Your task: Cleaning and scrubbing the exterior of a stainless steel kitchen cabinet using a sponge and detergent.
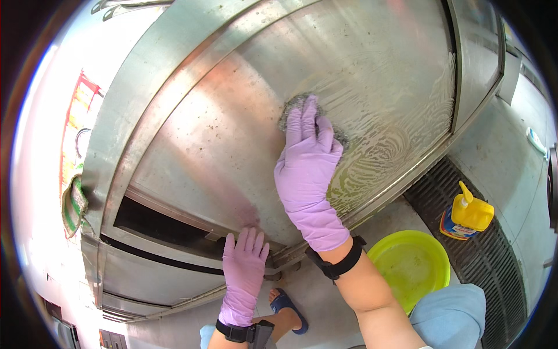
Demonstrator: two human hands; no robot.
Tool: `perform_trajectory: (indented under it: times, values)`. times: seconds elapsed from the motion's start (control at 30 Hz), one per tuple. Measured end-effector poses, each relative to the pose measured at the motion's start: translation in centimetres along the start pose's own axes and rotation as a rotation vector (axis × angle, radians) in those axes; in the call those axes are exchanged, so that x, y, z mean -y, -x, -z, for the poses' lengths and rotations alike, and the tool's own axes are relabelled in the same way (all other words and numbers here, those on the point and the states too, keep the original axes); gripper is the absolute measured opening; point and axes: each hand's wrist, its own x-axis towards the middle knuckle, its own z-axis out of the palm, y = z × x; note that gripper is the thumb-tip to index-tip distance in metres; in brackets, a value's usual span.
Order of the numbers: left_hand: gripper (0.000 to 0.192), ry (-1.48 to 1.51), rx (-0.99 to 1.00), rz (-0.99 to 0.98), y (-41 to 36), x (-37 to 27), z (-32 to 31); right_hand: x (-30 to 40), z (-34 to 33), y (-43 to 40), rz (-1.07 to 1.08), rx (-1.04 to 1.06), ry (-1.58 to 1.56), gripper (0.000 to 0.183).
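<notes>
My right hand (305, 165), in a lilac glove, presses a steel wool scrubber (291, 109) flat against a stainless steel panel (226, 126). The scrubber shows past my fingertips and beside the little finger. Streaky, swirled suds (383, 144) coat the panel to the right of this hand. Brown specks dot the panel on the left, where the metal looks dry. My left hand (246, 253), gloved alike, rests with fingers spread lightly at the panel's lower edge, near a dark slot (161, 222). It holds nothing.
A lime-green basin (442, 279) with cloudy liquid stands on the floor by my knee. A yellow pump bottle (471, 213) sits on a dark drain grating (492, 261). A white bottle (536, 141) lies farther right. A green-striped cloth (75, 205) hangs at the left edge.
</notes>
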Motion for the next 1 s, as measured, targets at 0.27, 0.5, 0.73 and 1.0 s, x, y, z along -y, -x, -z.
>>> perform_trajectory:
  times: [0.27, 0.5, 0.73, 1.0]
  values:
    - [0.066, -0.004, 0.079, -0.028, 0.7, -0.2, -0.8, -3.6, 0.8, -5.1, -0.101, -0.119, 0.045, 0.066]
    - [0.063, 0.038, 0.093, -0.003, 0.3, 0.0, -0.3, 3.2, -0.8, 8.3, 0.225, 0.236, -0.292, 0.058]
    - [0.064, -0.003, 0.039, -0.018, 0.9, -0.1, 0.6, 1.2, 1.2, -0.6, 0.028, -0.054, -0.082, 0.055]
    - [0.063, -0.006, 0.046, 0.034, 0.4, -0.1, 0.6, 2.0, -1.6, 12.3, 0.233, 0.303, -0.294, 0.051]
